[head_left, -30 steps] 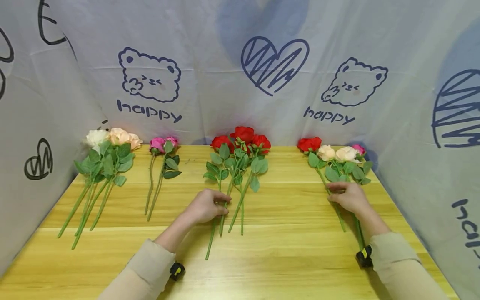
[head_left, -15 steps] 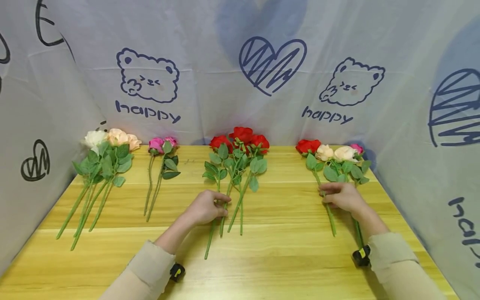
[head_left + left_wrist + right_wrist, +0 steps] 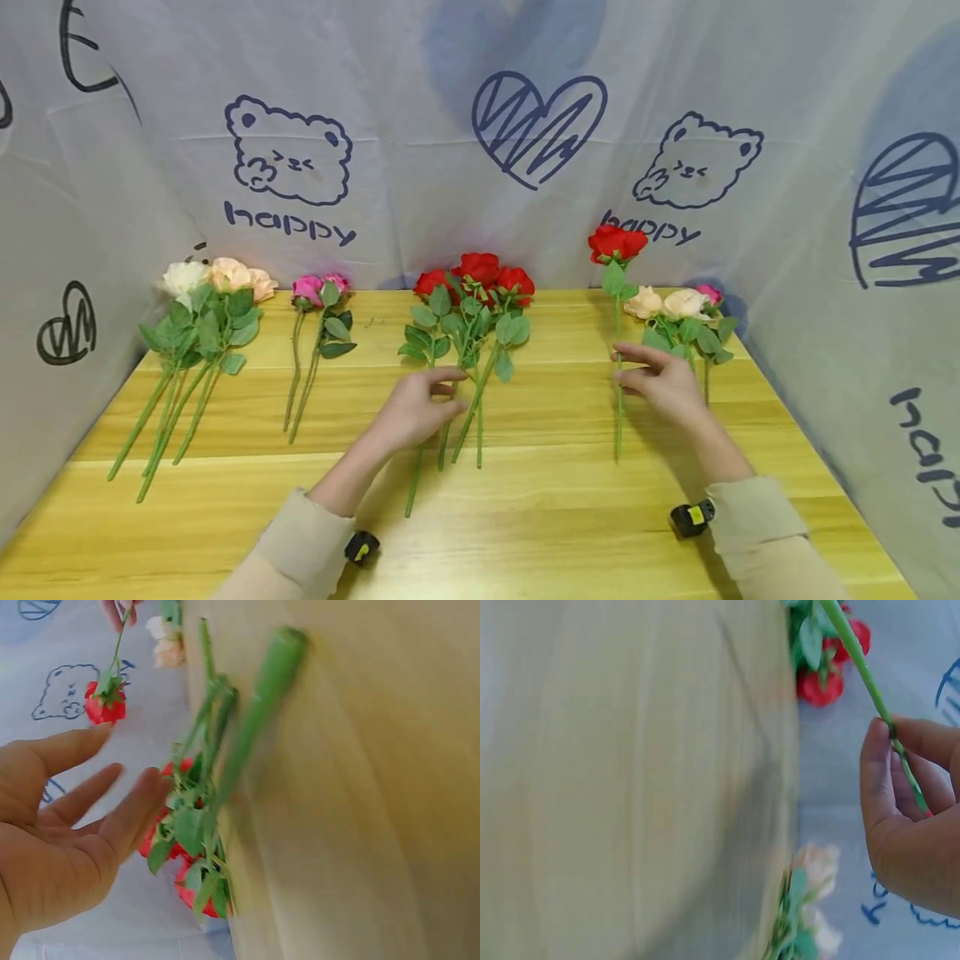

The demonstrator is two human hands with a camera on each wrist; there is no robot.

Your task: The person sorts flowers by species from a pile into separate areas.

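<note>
My right hand point(image 3: 666, 387) pinches a single red rose point(image 3: 618, 244) by its green stem, between thumb and fingers. The rose stands nearly upright, raised off the table, its bloom overlapping the cloth backdrop. In the right wrist view the stem point(image 3: 861, 667) runs out past the fingertips. Over the stems of the middle bunch of red roses point(image 3: 480, 268) is my left hand point(image 3: 423, 408), fingers apart and holding nothing. The left wrist view shows the left hand point(image 3: 67, 840) beside that bunch, with the single red rose point(image 3: 105, 703) beyond.
Cream roses point(image 3: 684, 303) and a pink rose point(image 3: 708, 293) lie at the right back. Two pink roses point(image 3: 307, 290) lie left of the middle, and a white and peach bunch point(image 3: 231, 273) is farther left. Printed cloth point(image 3: 420, 192) encloses the wooden table point(image 3: 540, 533).
My right hand has lifted the red rose off the right-hand group and moved it left. The left hand has come up slightly from the red rose stems, its fingers spreading.
</note>
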